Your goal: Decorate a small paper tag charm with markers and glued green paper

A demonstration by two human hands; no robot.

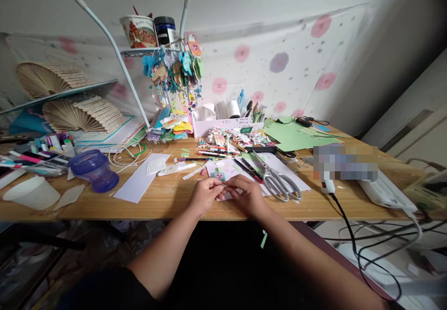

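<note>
Both hands rest together near the front edge of the wooden desk (164, 203). My left hand (205, 192) is curled, its fingertips pinching a small pale piece of paper (223, 191) that I cannot make out clearly. My right hand (247, 193) is also curled and pinches the same piece from the right. A small teal and pink sticker-like cutout (219, 176) lies just beyond the hands. Grey-handled scissors (279, 182) lie on white paper (275, 165) to the right of my right hand.
A purple cup (93, 169) and a white bowl (32, 192) stand at the left, beside markers (35, 154). Green paper sheets (296, 135), pens, a white organizer box (223, 124) and hanging paper ornaments (174, 72) fill the back. A glue gun (327, 186) with a black cable lies at the right.
</note>
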